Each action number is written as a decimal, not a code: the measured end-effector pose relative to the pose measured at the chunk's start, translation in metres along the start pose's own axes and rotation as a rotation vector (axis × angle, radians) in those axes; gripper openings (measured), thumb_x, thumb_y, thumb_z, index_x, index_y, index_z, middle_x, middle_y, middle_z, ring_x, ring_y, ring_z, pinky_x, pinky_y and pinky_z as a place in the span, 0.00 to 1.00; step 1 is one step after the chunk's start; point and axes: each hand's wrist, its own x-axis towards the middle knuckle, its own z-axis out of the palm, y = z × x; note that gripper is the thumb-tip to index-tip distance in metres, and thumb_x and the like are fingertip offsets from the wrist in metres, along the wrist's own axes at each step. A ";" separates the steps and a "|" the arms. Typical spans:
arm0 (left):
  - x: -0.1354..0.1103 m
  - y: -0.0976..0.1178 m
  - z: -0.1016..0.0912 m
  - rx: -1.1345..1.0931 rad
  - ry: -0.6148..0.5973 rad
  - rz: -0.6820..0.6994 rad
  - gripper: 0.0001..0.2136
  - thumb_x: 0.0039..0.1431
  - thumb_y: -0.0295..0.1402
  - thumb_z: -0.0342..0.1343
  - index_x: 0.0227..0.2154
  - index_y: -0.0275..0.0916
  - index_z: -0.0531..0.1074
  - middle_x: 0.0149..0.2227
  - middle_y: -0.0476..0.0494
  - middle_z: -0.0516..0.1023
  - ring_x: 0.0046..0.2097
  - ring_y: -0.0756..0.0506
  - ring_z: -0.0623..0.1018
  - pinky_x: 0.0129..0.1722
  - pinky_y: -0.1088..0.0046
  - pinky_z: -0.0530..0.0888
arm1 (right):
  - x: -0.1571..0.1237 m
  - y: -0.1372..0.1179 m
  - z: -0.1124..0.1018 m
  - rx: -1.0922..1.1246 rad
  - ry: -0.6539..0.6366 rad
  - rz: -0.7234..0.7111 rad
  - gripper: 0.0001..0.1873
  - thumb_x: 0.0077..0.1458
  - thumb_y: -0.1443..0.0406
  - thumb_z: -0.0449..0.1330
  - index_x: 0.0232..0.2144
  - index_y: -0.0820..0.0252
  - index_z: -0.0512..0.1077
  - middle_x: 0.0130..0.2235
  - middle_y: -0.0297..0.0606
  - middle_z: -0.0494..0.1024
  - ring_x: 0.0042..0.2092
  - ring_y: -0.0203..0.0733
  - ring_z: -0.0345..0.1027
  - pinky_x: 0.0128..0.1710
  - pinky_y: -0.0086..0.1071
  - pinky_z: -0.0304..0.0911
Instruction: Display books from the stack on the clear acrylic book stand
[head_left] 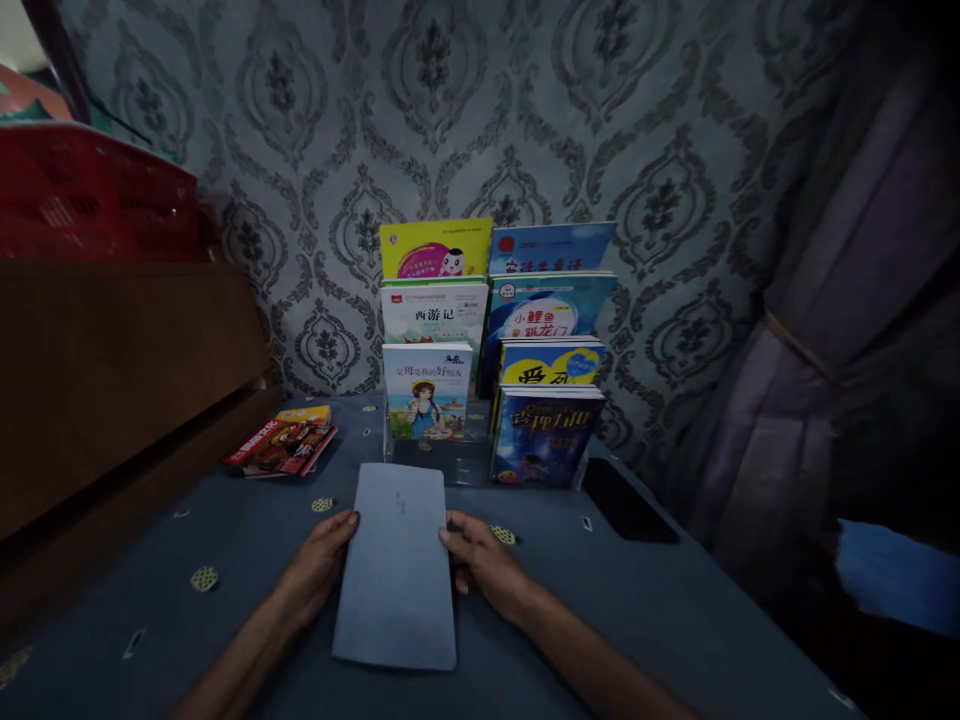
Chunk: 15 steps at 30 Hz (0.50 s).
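Note:
A thin booklet (397,570) with a plain pale cover and small faint print near its top is held upright-facing above the table. My left hand (322,555) grips its left edge, thumb on the front. On the opposite edge my right hand (484,560) is closed, its thumb on the cover and the other fingers behind. Just beyond stands a clear display rack (450,465) with books in two columns. At the front left of it is a book with a girl in blue (427,400); at the front right is a dark blue book (546,440).
Several magazines (285,442) lie in a pile at the left. A black flat object (630,502) lies right of the rack. Brown drawers (120,380) carry a red basket (97,195). A tied curtain (787,360) hangs at the right. The table (247,540) has a patterned blue cover.

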 end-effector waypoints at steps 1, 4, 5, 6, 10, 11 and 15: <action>0.003 0.002 -0.002 0.048 -0.019 0.004 0.17 0.43 0.42 0.71 0.28 0.35 0.74 0.28 0.46 0.80 0.30 0.47 0.78 0.31 0.75 0.73 | 0.000 -0.001 -0.001 0.012 -0.003 -0.002 0.26 0.45 0.46 0.65 0.37 0.58 0.69 0.25 0.29 0.68 0.25 0.32 0.62 0.19 0.22 0.56; 0.015 0.013 -0.003 0.210 -0.062 0.045 0.23 0.42 0.51 0.68 0.29 0.35 0.74 0.23 0.50 0.75 0.26 0.49 0.74 0.26 0.77 0.68 | 0.007 -0.009 -0.008 -0.026 0.026 -0.084 0.25 0.46 0.46 0.65 0.38 0.58 0.69 0.26 0.29 0.69 0.26 0.33 0.64 0.22 0.25 0.64; 0.020 0.020 -0.002 0.275 -0.067 0.078 0.24 0.42 0.54 0.67 0.28 0.36 0.73 0.22 0.51 0.73 0.25 0.50 0.72 0.25 0.77 0.66 | 0.011 -0.014 -0.011 -0.065 0.042 -0.138 0.25 0.46 0.46 0.64 0.37 0.57 0.69 0.26 0.29 0.68 0.26 0.34 0.64 0.23 0.27 0.66; 0.027 0.028 0.001 0.346 -0.069 0.126 0.25 0.42 0.56 0.65 0.28 0.36 0.72 0.21 0.53 0.70 0.24 0.51 0.70 0.23 0.77 0.65 | 0.015 -0.020 -0.015 -0.112 0.054 -0.198 0.24 0.47 0.46 0.64 0.36 0.57 0.69 0.26 0.29 0.68 0.27 0.34 0.63 0.23 0.28 0.68; 0.053 0.070 0.024 0.631 -0.057 0.471 0.25 0.47 0.59 0.58 0.23 0.39 0.66 0.21 0.56 0.62 0.24 0.51 0.65 0.22 0.77 0.64 | 0.032 -0.062 -0.026 -0.317 0.157 -0.480 0.16 0.52 0.50 0.60 0.32 0.56 0.67 0.29 0.31 0.65 0.30 0.38 0.63 0.29 0.34 0.73; 0.059 0.081 0.032 0.672 -0.046 0.581 0.23 0.50 0.57 0.56 0.23 0.39 0.65 0.22 0.55 0.62 0.25 0.51 0.66 0.23 0.77 0.65 | 0.036 -0.075 -0.028 -0.383 0.211 -0.555 0.14 0.55 0.52 0.58 0.31 0.56 0.66 0.29 0.31 0.64 0.31 0.38 0.62 0.30 0.34 0.73; 0.079 0.119 0.067 0.695 -0.016 0.921 0.19 0.60 0.51 0.49 0.31 0.38 0.69 0.29 0.49 0.70 0.33 0.48 0.70 0.32 0.73 0.71 | 0.045 -0.125 -0.031 -0.679 0.432 -0.884 0.07 0.61 0.60 0.52 0.32 0.55 0.64 0.28 0.31 0.65 0.30 0.38 0.63 0.34 0.35 0.70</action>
